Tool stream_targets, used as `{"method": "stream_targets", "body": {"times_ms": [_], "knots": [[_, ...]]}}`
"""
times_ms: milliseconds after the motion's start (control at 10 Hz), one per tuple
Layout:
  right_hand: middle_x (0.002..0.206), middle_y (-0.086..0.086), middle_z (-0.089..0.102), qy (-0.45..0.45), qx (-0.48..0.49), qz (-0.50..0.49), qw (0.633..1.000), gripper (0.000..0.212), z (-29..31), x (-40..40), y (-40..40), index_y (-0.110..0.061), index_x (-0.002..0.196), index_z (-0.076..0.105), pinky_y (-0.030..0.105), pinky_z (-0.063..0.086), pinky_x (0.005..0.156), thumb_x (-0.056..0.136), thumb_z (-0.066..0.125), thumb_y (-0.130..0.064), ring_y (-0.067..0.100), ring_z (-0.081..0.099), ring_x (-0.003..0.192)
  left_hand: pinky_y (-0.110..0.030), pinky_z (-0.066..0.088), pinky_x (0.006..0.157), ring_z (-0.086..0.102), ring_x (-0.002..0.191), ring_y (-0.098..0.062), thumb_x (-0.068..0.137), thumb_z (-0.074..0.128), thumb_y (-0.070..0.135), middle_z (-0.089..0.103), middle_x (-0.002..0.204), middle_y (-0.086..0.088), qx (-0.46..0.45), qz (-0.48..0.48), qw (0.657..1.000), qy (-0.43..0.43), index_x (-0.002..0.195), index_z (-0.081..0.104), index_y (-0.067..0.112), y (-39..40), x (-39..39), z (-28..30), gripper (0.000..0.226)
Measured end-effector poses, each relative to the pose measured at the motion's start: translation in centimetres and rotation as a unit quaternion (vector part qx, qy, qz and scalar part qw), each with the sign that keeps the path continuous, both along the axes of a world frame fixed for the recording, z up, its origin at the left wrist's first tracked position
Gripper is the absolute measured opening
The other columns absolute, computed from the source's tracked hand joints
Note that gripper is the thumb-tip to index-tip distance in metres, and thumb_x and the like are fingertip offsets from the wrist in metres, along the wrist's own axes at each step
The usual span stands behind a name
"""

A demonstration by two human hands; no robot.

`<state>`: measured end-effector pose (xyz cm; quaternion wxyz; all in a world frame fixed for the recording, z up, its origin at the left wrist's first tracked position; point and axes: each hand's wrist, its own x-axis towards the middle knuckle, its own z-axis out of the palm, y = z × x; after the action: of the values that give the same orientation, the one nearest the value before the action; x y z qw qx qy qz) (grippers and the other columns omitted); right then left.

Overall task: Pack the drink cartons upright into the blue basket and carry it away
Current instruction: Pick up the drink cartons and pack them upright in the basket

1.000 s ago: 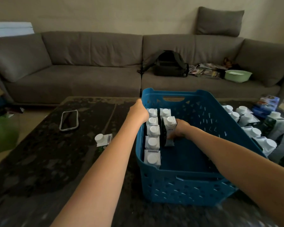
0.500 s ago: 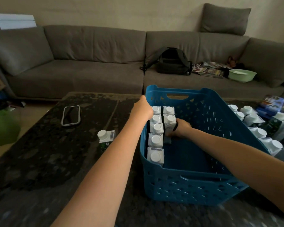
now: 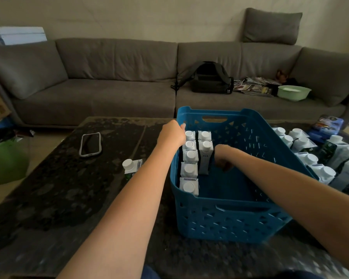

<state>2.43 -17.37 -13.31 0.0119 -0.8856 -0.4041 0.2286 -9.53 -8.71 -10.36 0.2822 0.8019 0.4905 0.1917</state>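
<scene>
The left hand point(image 3: 172, 133) is stretched forward, fingers curled; the right hand point(image 3: 222, 158) hangs lower, fingers loosely curled downward.

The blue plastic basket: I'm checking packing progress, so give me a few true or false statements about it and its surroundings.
1. The blue plastic basket holds seven upright white-capped drink cartons. True.
2. The right hand is outside the basket. False: it is inside, beside the second row.
3. The left hand is at the basket's left rim. True.
4. No cartons remain unpacked. False: a group of cartons stands right of the basket, and a single carton left of it.
5. A phone case lies on the dark table. True.
</scene>
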Motion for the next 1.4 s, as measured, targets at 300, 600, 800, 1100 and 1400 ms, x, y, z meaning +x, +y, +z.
{"method": "stream_targets", "body": {"times_ms": [300,600,800,1100,1400], "knots": [[0.087,0.007,0.063,0.039,0.252,0.069,0.965,0.031,7.6,-3.4,-1.5,-0.008,0.083,0.070,0.031,0.056,0.064,0.088,0.043,0.006,0.021,0.065,0.073,-0.050,0.036,0.105,0.034,0.134,-0.030,0.096,0.047,0.037,0.039,0.146,-0.007,0.057,-0.129,0.964,0.224,0.145,0.031,0.027,0.6,-11.8,-1.1,0.053],[0.096,0.001,0.066,0.055,0.285,0.272,0.917,0.026,4.9,-10.4,-1.4,-0.015,0.103,0.067,0.023,0.046,0.063,0.096,0.043,-0.009,0.013,0.058,0.073,-0.040,0.047,0.097,0.050,0.120,-0.028,0.070,0.083,0.032,0.043,0.134,-0.006,0.027,-0.035,0.983,0.180,0.134,0.045,0.014,1.5,-13.3,-5.9,0.077],[0.116,0.004,0.067,0.122,0.266,0.243,0.925,0.029,5.1,-11.0,-1.0,-0.011,0.116,0.063,0.032,0.049,0.095,0.087,0.066,-0.015,0.017,0.062,0.106,-0.033,0.047,0.063,0.062,0.094,-0.027,0.063,0.078,0.060,0.062,0.108,-0.010,0.083,0.136,0.981,0.107,0.107,0.059,0.008,0.3,-14.6,-3.4,0.071],[0.118,-0.003,0.056,0.049,0.463,0.118,0.877,0.066,5.9,-13.1,-1.1,-0.025,0.116,0.045,0.057,0.036,0.102,0.066,0.076,-0.053,0.022,0.053,0.114,-0.035,0.050,0.079,0.061,0.110,-0.030,0.064,0.075,0.062,0.060,0.121,-0.010,0.149,0.220,0.962,-0.064,0.118,0.058,0.009,-5.8,-10.9,8.5,0.078],[0.115,-0.005,0.062,0.186,0.461,0.013,0.868,0.069,9.0,-5.3,-5.4,-0.026,0.124,0.050,0.032,0.056,0.080,0.066,0.086,-0.033,0.011,0.060,0.095,-0.034,0.045,0.069,0.063,0.086,-0.024,0.089,0.022,0.072,0.067,0.097,-0.006,0.081,0.052,0.990,-0.105,0.098,0.069,0.009,-7.0,-8.4,9.6,0.079]]}}
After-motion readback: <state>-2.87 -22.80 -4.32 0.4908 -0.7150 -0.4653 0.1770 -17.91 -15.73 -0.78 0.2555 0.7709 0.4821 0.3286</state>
